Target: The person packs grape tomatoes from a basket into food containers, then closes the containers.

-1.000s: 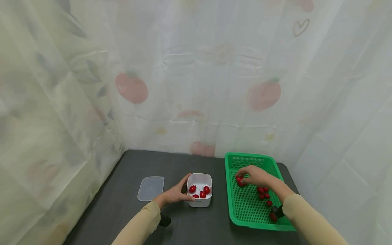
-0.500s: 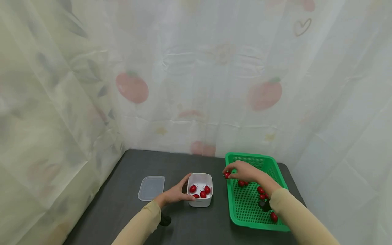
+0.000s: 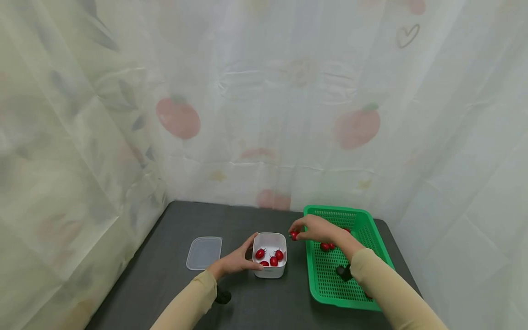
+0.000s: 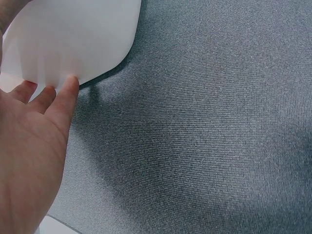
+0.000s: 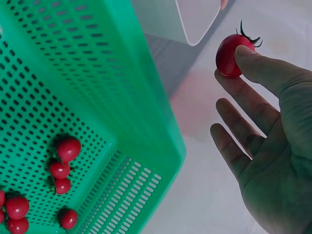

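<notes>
- While the right hand [image 3: 316,228] pinches a tomato [image 3: 294,235] past the basket's [image 3: 342,302] left edge, its sleeve [image 3: 387,286] half-hides another tomato [image 3: 368,295].
- Left hand [image 3: 235,263] grips the box [image 3: 270,273], thumb across its near-left corner.

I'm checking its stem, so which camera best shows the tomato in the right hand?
Right wrist: the tomato is large, its stem plain. Head shows it small, partly covered; left wrist, not at all.
</notes>
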`<action>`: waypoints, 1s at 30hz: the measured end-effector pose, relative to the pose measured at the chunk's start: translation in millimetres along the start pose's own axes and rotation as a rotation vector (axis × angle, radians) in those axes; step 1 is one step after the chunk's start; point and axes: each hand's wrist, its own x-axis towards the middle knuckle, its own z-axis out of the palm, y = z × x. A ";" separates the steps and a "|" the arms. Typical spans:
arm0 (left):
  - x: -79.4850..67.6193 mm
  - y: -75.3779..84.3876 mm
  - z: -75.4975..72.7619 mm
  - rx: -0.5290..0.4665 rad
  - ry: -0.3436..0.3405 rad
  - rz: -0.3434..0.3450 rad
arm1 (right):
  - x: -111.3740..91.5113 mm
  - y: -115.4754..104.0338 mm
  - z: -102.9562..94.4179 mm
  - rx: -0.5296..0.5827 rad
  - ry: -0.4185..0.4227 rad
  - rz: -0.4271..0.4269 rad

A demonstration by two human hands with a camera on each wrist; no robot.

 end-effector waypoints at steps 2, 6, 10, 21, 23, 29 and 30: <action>0.0 -0.2 0.3 -0.003 0.000 -0.003 | 4.4 -1.7 2.3 -0.005 -0.002 -0.006; 0.9 -1.3 0.7 -0.005 0.000 -0.009 | 15.4 -4.1 8.4 -0.016 -0.017 -0.014; 1.8 -2.4 0.8 -0.006 -0.003 -0.009 | 27.0 -5.5 15.4 -0.022 -0.027 -0.023; 2.8 -3.6 -0.6 -0.022 -0.005 -0.029 | 49.9 -11.2 39.3 -0.049 -0.031 -0.043; 2.6 -3.6 -0.4 -0.034 -0.012 -0.027 | 53.2 -13.0 43.1 -0.073 -0.026 -0.050; 2.1 -3.3 0.4 -0.055 -0.020 -0.021 | 60.0 -21.1 50.4 -0.124 -0.023 -0.025; 2.1 -3.2 0.5 -0.054 -0.020 -0.020 | 61.0 -22.6 51.5 -0.131 -0.024 -0.015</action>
